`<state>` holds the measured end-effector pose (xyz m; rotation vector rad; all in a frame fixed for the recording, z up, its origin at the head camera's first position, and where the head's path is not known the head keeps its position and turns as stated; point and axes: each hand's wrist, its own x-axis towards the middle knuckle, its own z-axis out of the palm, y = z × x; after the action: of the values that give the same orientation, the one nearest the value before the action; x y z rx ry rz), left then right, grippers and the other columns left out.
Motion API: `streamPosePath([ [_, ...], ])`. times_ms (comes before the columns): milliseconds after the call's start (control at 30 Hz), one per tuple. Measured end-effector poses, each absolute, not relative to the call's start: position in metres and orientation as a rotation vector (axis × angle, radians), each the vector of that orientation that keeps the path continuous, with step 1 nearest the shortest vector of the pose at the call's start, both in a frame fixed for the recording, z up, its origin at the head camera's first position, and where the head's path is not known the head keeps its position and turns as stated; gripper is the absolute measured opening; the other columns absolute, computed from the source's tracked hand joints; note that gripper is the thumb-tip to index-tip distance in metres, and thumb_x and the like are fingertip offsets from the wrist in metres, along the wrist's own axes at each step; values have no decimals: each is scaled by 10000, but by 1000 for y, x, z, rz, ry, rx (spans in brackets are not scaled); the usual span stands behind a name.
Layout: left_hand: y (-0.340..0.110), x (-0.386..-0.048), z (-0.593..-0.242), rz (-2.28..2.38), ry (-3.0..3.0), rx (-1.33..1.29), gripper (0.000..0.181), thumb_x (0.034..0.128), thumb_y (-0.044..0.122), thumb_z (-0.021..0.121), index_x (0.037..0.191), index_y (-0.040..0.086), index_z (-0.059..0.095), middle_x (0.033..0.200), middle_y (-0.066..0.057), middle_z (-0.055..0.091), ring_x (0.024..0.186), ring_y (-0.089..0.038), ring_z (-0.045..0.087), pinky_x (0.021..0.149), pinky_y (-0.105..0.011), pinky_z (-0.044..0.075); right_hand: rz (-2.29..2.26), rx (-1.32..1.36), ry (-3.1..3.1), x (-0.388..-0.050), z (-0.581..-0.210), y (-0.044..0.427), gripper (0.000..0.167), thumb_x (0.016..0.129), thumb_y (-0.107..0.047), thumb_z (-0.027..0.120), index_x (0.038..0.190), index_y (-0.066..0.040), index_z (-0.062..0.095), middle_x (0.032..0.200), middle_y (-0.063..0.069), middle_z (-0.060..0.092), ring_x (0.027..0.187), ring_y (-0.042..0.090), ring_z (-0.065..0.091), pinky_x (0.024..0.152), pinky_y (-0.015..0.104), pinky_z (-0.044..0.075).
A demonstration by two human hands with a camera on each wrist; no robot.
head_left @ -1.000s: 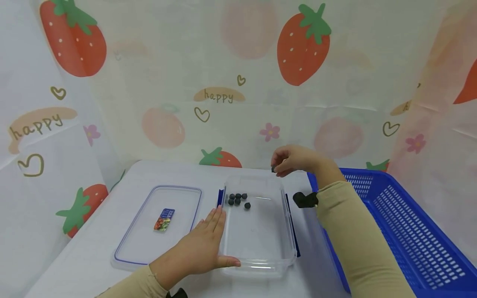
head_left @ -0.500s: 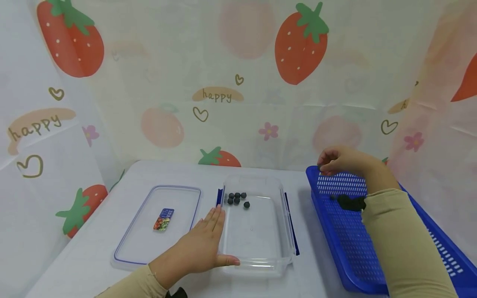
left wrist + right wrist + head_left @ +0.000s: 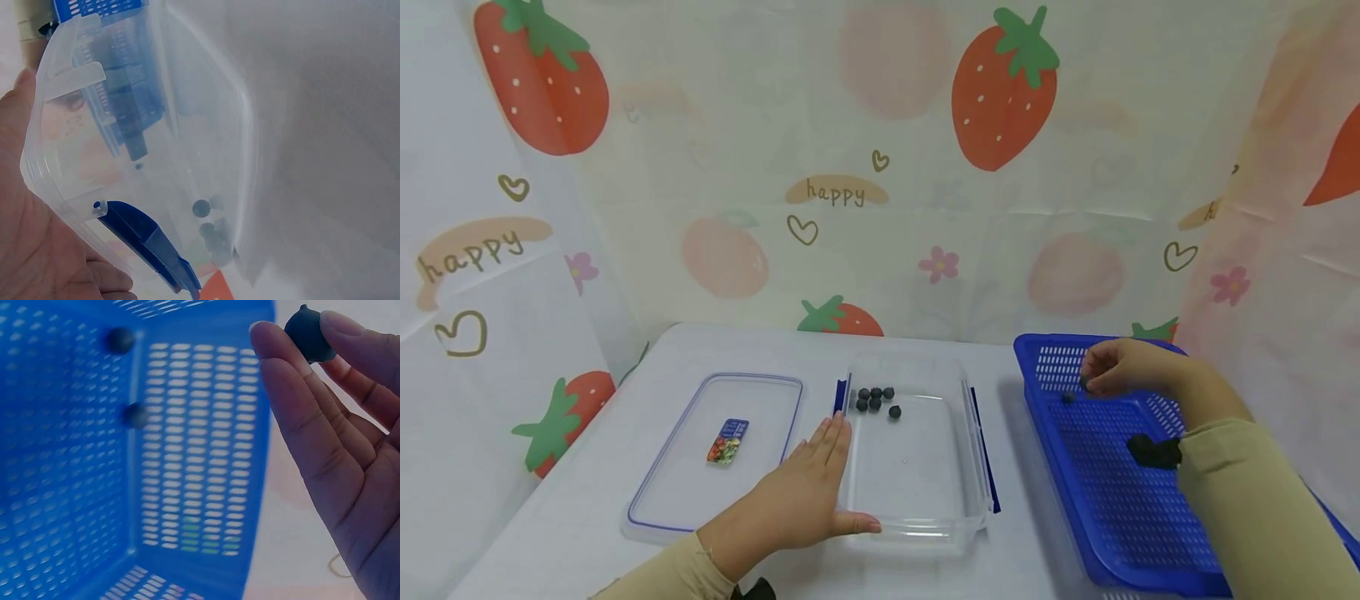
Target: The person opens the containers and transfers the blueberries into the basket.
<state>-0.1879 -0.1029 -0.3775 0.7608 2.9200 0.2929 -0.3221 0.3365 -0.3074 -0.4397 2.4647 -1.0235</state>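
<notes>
My right hand [image 3: 1131, 367] pinches a dark blueberry [image 3: 309, 334] between thumb and fingers, over the far part of the blue basket [image 3: 1075, 492]. Two more blueberries [image 3: 120, 340] show inside that basket in the right wrist view. A clear plastic box [image 3: 925, 528] with blue side clips stands left of the basket. Several blueberries [image 3: 876, 393] lie grouped near its far left corner. Along the box's left wall rests my left hand [image 3: 793, 492], fingers straight, with the thumb at the near edge. The left wrist view shows this hand against the box's outside [image 3: 50, 162].
A clear lid [image 3: 715, 377] with a blue seal lies flat on the white table, left of the box. It bears a small printed label [image 3: 727, 442]. Behind the table hangs a strawberry-print cloth [image 3: 865, 258].
My right hand has moved right with the blueberry, from beyond the box's far edge to over the basket, and has come lower. The left hand has stayed on the box.
</notes>
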Motion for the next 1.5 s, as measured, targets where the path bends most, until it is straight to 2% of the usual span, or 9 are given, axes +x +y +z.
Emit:
streamPosePath([
  [167,-103,-187,-376,295,2912,747,1126,738,761,432,1439,-52,95,1504,-214,49,1385,-325,36,1068,-500,204,-1030,-474,2421,-320,-326,339,181,848,-59,621,949,64,535,882,110,576,846,247,589,790,405,512],
  [267,-103,-187,-375,299,2909,738,1129,735,765,430,1440,-50,94,1506,-210,47,1385,-326,39,1068,-500,203,-1010,-472,2401,-320,-335,338,165,835,-68,633,923,49,556,862,94,580,811,225,572,766,391,510],
  [600,-102,-187,-377,292,2911,727,1140,726,780,412,1441,-47,89,1506,-210,45,1386,-323,34,1070,-498,204,-1062,-457,2257,-321,-351,343,117,835,-25,606,894,67,565,829,74,595,810,224,597,783,437,509],
  [767,-102,-187,-377,288,2915,728,1144,723,784,407,1441,-49,92,1505,-213,50,1386,-324,36,1070,-498,204,-1054,-398,2258,-320,-353,344,122,845,-46,607,897,59,570,834,80,595,814,230,599,772,414,517],
  [1000,-102,-187,-376,297,2911,731,1136,728,774,420,1441,-47,95,1506,-211,56,1387,-321,37,1068,-498,207,-1033,-278,2285,-315,-351,341,218,863,-88,602,981,94,581,898,147,621,858,285,621,794,426,512],
  [1333,-101,-187,-376,278,2916,734,1132,733,772,420,1441,-48,94,1505,-211,55,1386,-323,38,1073,-491,199,-1116,-287,2304,-314,-344,349,242,880,-100,591,1027,90,566,909,169,617,885,331,608,811,440,504],
  [1500,-101,-187,-376,271,2921,731,1137,729,779,410,1441,-48,92,1504,-213,58,1385,-325,42,1072,-488,203,-1145,-343,2306,-315,-335,353,262,883,-108,592,1053,89,556,941,173,612,889,284,613,817,416,505],
])
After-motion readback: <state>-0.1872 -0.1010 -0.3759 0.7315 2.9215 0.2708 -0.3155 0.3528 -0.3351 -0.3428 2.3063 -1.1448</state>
